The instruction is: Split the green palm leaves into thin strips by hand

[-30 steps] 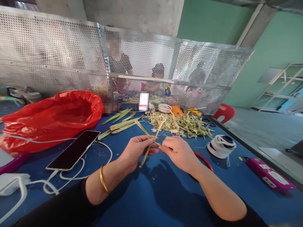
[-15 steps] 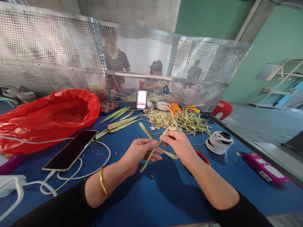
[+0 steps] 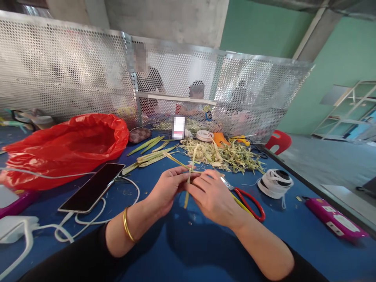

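Note:
My left hand pinches crossed leaf strips, pale yellow-green, between thumb and fingers above the blue table. From the other side, my right hand has its fingers closed on the same strips where they cross. One strip end points up and left, another stands upright, and a third hangs below. My fingers cover much of the crossing. Beside my right wrist lie red-handled scissors, partly hidden by the hand. Behind the hands are loose long leaves and a heap of small pale-green plant pieces.
A red plastic bag, a phone and white cables occupy the left side. At right are a white ribbon roll and a purple pack. A perforated metal screen stands behind, with people beyond it.
My right hand has moved down and turned over the strips, its back now facing me. The crossing has rotated, with one strip now upright. More of the scissors shows.

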Demonstrator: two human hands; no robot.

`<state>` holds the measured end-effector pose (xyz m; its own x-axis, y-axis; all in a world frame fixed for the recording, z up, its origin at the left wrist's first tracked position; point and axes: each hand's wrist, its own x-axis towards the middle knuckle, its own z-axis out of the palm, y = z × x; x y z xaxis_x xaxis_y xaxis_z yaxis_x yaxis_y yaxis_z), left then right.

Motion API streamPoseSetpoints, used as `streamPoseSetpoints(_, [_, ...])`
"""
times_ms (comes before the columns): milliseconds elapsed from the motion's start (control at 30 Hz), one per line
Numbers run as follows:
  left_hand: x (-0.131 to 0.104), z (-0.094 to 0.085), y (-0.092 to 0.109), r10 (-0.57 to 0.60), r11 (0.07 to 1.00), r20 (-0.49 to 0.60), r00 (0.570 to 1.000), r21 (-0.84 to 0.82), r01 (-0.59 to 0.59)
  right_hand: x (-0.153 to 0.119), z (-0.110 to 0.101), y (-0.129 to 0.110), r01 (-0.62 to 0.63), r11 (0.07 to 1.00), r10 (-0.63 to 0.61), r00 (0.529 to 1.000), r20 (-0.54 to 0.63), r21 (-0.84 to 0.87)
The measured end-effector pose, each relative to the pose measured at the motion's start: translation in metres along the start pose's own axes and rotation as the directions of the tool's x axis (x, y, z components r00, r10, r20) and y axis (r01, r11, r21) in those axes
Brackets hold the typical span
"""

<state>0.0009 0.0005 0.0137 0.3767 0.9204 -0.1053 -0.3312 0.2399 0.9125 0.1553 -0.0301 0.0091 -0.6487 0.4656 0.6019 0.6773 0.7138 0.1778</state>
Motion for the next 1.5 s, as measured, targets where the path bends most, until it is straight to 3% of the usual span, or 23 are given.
streamPoseSetpoints(67, [0.001,0.0,-0.002,-0.007,1.0,-0.008,1.0,0.021,0.007,0.0,0.008,-0.003,0.02,0.999,-0.018,0.998,0.052,-0.027])
streamPoseSetpoints(267, [-0.001,0.003,-0.009,-0.014,1.0,-0.04,0.999,0.026,0.015,-0.007,0.021,-0.004,0.025,0.998,-0.024,1.0,-0.014,0.058])
streamPoseSetpoints(533, [-0.007,0.011,-0.006,0.001,1.0,-0.131,0.991,-0.012,-0.002,-0.003,0.012,-0.008,0.118,0.989,-0.114,0.992,-0.05,0.088])
streamPoseSetpoints(933, [-0.003,0.006,-0.009,0.001,1.0,-0.104,0.995,-0.029,-0.004,-0.004,0.009,-0.008,0.123,0.986,-0.117,0.991,-0.062,0.108])
streamPoseSetpoints(1000, [-0.001,0.003,-0.005,0.016,0.999,-0.068,0.998,-0.038,-0.019,-0.003,0.003,-0.004,0.057,0.993,-0.044,0.991,-0.127,0.104])
streamPoseSetpoints(1100, [0.001,-0.001,0.0,0.018,0.999,-0.021,1.0,-0.043,-0.019,-0.003,-0.005,0.007,-0.212,0.976,0.217,0.938,-0.272,0.046])
streamPoseSetpoints(1167, [0.001,-0.002,0.002,-0.014,1.0,-0.013,1.0,-0.02,0.014,-0.003,-0.006,0.015,-0.33,0.944,0.323,0.917,-0.234,0.007])
streamPoseSetpoints(1333, [0.0,-0.001,-0.001,-0.036,0.99,-0.104,0.994,0.133,0.05,-0.004,0.001,0.02,-0.305,0.952,0.305,0.952,0.025,0.028])
streamPoseSetpoints(1500, [0.004,0.0,-0.007,0.013,0.963,-0.131,0.991,0.269,0.023,-0.004,0.006,0.017,-0.358,0.934,0.358,0.934,0.0,0.014])
